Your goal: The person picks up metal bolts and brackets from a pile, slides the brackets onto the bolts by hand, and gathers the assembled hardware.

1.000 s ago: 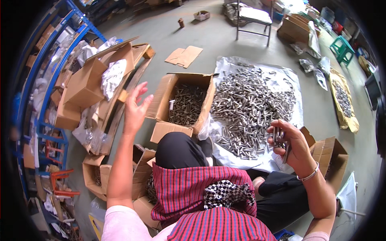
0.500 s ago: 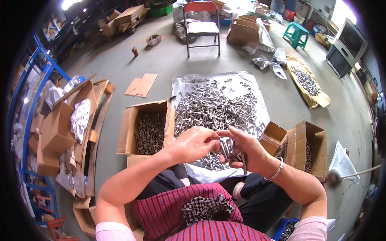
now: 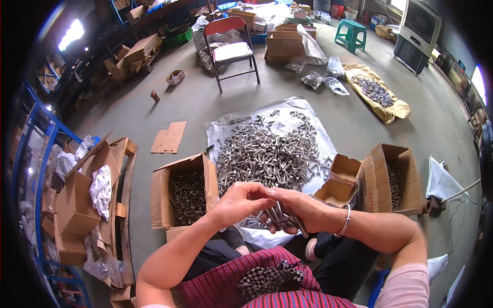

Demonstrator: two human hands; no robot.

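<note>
The right hand (image 3: 303, 208) is closed round a bundle of bolts (image 3: 280, 218) while the left hand (image 3: 239, 203) pinches at their tips, just this side of the bolt pile (image 3: 267, 154); stiff, heavy and likely slick, they seem best gripped mid-shank.

I can't count the bolts (image 3: 281, 216) in my hands: my left hand (image 3: 240, 203) curls over their upper ends and my right hand (image 3: 303, 209) wraps the rest. The bolt pile (image 3: 267, 154) has its near edge hidden behind both hands. The right-hand carton (image 3: 393, 177) shows only a sliver of its contents. My elbows run off the lower edge.
</note>
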